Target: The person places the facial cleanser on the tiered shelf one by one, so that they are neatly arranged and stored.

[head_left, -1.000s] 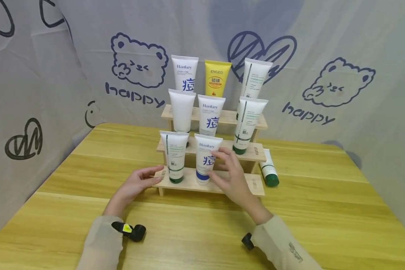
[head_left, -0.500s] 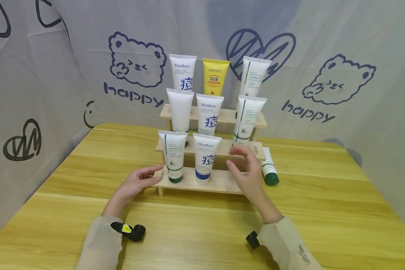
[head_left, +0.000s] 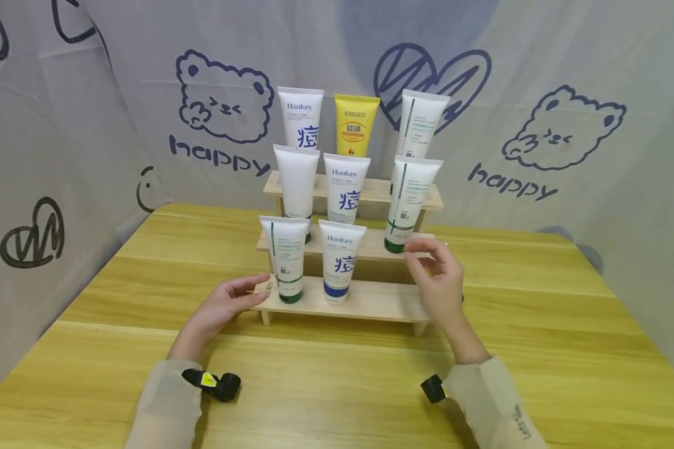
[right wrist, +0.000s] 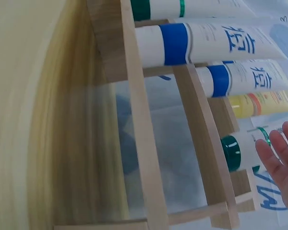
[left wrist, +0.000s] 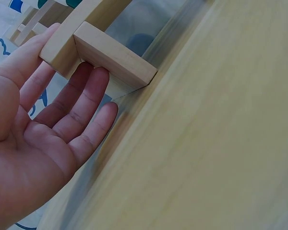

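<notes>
A three-tier wooden rack (head_left: 337, 305) bears several squeeze tubes. My left hand (head_left: 219, 308) grips the left end of its lowest shelf, the fingers reaching beneath the board in the left wrist view. On that shelf stand a white tube with a green cap (head_left: 288, 259) and a white Hankey tube with a blue band (head_left: 341, 259). My right hand (head_left: 442, 284) holds nothing, its fingers loosely bent, beside the right end of the lower shelves. Above its fingertips stands another green-capped tube (head_left: 411, 196). A tube lying on the table is almost wholly hidden behind this hand.
The middle shelf also holds a plain white tube (head_left: 296, 178) and a Hankey tube (head_left: 345, 187). On top stand a Hankey tube (head_left: 300, 115), a yellow tube (head_left: 356, 125) and a green-striped tube (head_left: 424, 121). Behind the wooden table (head_left: 314, 386) hangs a printed curtain (head_left: 326, 37).
My right hand has let go of the front Hankey tube and moved right, past the shelf's end, covering the lying tube. My left hand stays on the rack.
</notes>
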Demonstrator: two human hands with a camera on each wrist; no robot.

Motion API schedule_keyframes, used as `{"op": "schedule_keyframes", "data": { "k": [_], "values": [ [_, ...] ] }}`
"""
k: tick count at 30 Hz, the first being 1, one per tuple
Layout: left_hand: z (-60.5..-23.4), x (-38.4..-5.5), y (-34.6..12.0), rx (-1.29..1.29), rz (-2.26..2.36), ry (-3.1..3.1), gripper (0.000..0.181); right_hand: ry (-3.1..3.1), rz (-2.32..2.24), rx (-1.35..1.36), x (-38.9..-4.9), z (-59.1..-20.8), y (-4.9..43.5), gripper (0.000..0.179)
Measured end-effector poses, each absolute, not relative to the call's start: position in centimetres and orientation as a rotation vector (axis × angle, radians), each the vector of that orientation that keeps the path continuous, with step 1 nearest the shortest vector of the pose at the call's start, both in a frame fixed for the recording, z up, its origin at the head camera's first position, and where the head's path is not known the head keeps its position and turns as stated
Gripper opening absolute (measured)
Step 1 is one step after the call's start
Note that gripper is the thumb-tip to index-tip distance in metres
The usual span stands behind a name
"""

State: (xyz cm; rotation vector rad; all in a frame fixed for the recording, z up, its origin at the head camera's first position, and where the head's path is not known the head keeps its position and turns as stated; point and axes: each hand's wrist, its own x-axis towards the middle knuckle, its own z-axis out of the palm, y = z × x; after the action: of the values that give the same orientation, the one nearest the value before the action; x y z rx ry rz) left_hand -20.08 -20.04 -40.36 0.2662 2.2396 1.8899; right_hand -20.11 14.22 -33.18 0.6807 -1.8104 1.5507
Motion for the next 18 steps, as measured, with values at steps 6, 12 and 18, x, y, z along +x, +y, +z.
{"op": "schedule_keyframes", "data": {
  "k": [6,12,18],
  "values": [
    [-40.1,-20.1,-20.1,0.265,1.878,2.255,0.052,-1.817,1.55,0.601,-20.8,-32.8,15.6,0.014],
    [-40.2,-20.2,-20.2,0.261,1.874,2.253,0.052,-1.836,1.553,0.478,-21.4,-32.7,17.1,0.011],
    [-40.2,-20.1,-20.1,0.272,1.895,2.236,0.052,-1.746,1.622,0.427,-24.1,-35.5,19.8,0.012]
  ]
}}
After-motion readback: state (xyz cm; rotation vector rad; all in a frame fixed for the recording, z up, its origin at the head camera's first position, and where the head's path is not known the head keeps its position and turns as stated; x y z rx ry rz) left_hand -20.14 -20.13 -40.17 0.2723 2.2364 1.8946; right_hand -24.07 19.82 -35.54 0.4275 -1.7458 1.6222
